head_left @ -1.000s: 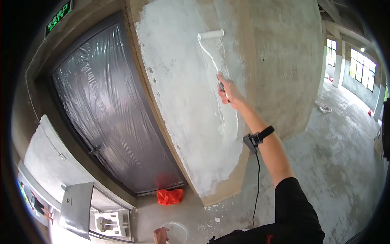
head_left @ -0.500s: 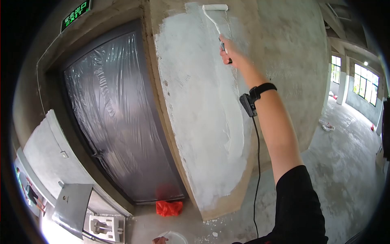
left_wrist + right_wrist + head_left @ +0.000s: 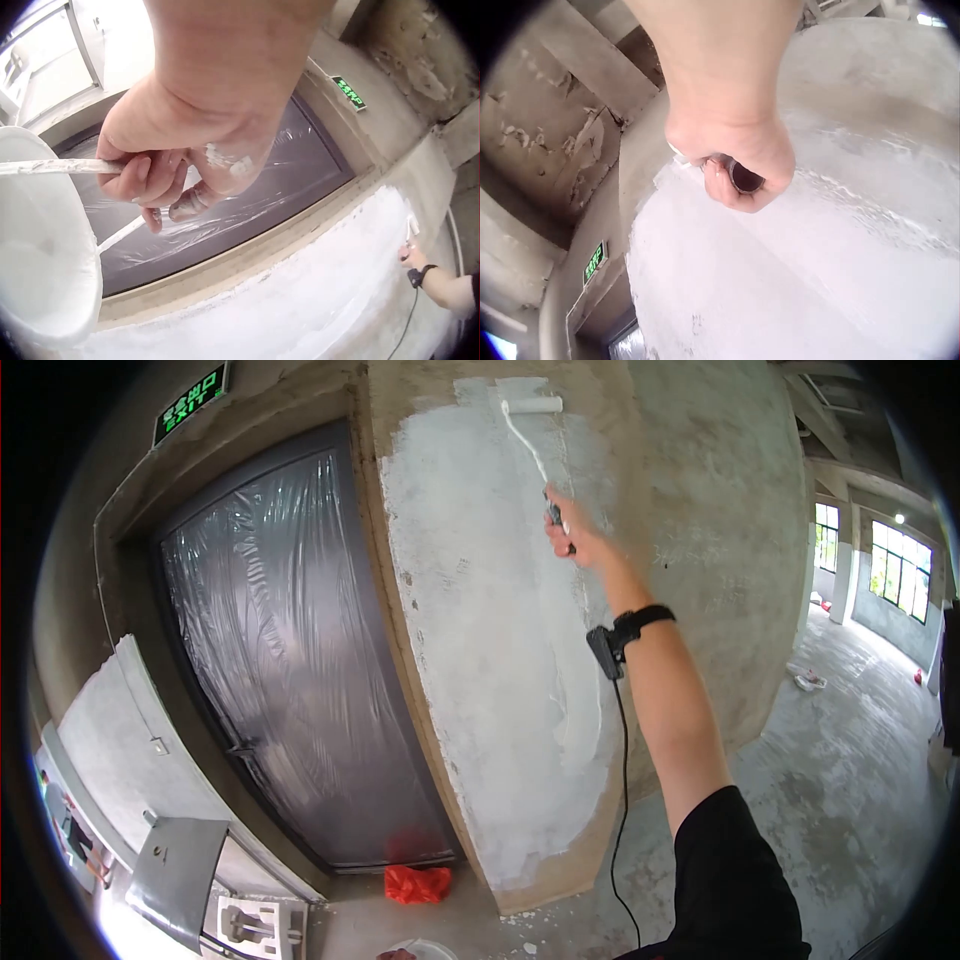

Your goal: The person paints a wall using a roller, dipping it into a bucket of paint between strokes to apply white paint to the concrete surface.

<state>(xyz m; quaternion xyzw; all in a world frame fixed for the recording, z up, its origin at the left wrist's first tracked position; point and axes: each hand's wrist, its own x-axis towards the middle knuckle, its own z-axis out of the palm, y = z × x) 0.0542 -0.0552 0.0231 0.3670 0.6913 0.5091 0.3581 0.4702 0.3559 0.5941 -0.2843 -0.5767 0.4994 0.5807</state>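
Note:
High on the wall, a white paint roller (image 3: 533,405) lies against the painted patch (image 3: 500,610). My right hand (image 3: 577,532) grips its dark handle (image 3: 553,513); in the right wrist view the fingers of the right hand (image 3: 731,165) curl round the handle, its round end (image 3: 746,178) showing. Down at the bottom edge of the head view, my left hand (image 3: 396,955) is mostly cut off. In the left wrist view the left hand (image 3: 195,142) holds the paint-smeared handle (image 3: 60,166) of a white bucket (image 3: 45,240), which hangs beside it.
A door under plastic film (image 3: 290,660) stands left of the patch, with a red bag (image 3: 417,884) at its foot. A metal panel (image 3: 180,875) and white foam piece (image 3: 255,925) are at lower left. A person (image 3: 75,830) is at the far left. A black cable (image 3: 622,820) hangs from the right wrist.
The right hand and roller went up the wall to its upper part, then came slightly down. The head view has tilted upward, and the left hand sits lower in it.

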